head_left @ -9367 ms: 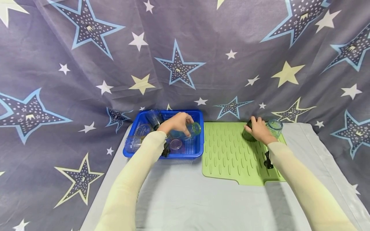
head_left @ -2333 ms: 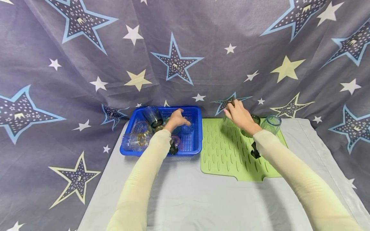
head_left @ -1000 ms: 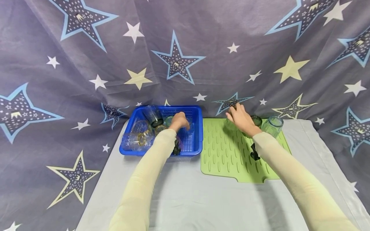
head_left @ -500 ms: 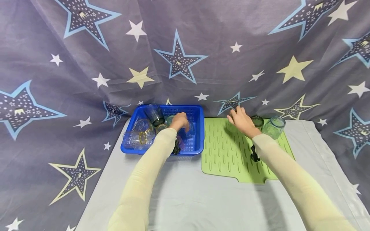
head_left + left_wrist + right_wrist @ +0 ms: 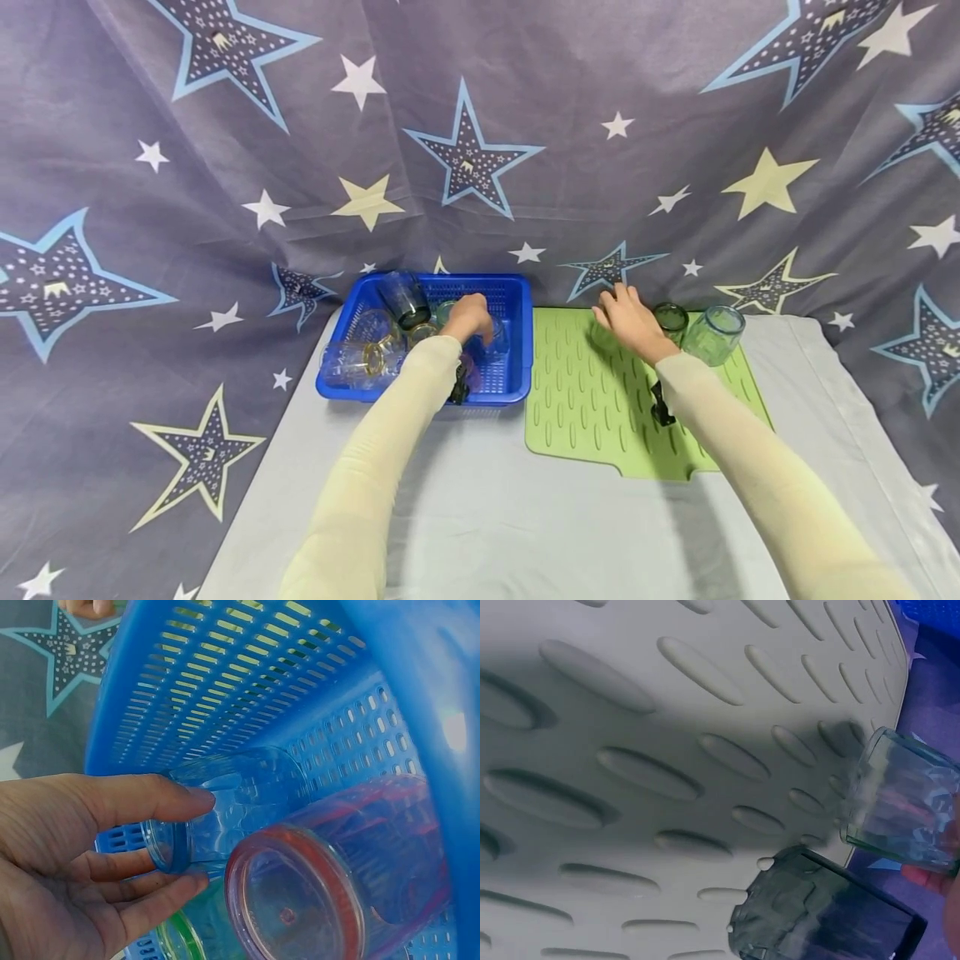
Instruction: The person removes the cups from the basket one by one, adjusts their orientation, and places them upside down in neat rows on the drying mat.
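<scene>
My left hand (image 5: 471, 317) reaches into the blue basket (image 5: 527, 333). It grips the thick end of a clear blue drinking glass (image 5: 240, 787), thumb on one side and fingers on the other. Beside that glass lie a pink glass (image 5: 300, 877) and a green-rimmed glass (image 5: 214, 922). Over the back of the green drying mat (image 5: 577, 408), my right hand (image 5: 632, 321) holds a pale green glass (image 5: 900, 802), its rim at the mat and its upper end partly out of view. Close by on the mat stands a dark green glass (image 5: 825, 911).
A light blue-green glass (image 5: 714, 335) stands at the mat's back right. In the basket's left half lie a dark glass (image 5: 403, 300), a clear glass with an amber base (image 5: 352, 362) and others. A star-patterned curtain (image 5: 555, 183) hangs directly behind.
Earlier my left hand held a pale green glass in the basket and my right was at the dark glass. The pale glass has moved to the mat; my left fingers have closed round the blue glass.
</scene>
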`<state>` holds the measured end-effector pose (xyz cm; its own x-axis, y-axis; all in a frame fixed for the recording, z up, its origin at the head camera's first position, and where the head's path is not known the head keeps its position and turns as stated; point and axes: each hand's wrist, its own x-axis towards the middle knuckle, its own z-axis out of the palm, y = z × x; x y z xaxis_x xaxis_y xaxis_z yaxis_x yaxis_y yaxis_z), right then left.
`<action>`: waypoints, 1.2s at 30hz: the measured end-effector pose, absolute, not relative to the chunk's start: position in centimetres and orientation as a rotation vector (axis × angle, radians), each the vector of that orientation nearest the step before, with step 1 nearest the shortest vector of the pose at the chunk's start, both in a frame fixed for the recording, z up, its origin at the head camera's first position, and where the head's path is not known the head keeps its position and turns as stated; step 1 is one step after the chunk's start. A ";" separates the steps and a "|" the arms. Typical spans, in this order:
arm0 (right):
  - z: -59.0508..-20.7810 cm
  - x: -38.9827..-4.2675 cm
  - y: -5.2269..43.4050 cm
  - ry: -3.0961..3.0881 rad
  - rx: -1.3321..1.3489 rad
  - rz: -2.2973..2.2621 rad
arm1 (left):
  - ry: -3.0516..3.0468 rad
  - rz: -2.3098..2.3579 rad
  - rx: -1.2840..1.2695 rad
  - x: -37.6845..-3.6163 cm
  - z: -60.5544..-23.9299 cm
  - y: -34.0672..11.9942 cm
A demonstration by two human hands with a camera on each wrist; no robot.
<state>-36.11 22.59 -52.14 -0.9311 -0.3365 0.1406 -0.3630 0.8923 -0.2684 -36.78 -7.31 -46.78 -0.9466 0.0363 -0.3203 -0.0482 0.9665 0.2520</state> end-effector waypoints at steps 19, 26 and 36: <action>-53.4 -35.8 22.3 -2.946 0.602 0.439 | 2.800 0.334 0.020 -36.7 -47.0 -7.3; -53.7 -35.8 22.2 -2.978 0.591 0.477 | 2.816 0.341 0.037 -36.5 -46.9 -7.4; -53.5 -35.8 21.7 -3.136 0.579 0.478 | 2.783 0.329 0.032 -38.2 -48.2 -8.0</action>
<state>-35.81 21.70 -53.48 -0.9321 -0.3612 -0.0280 -0.3365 0.8917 -0.3027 -38.25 -7.96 -48.25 -0.9427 0.0610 -0.3281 -0.0171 0.9730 0.2302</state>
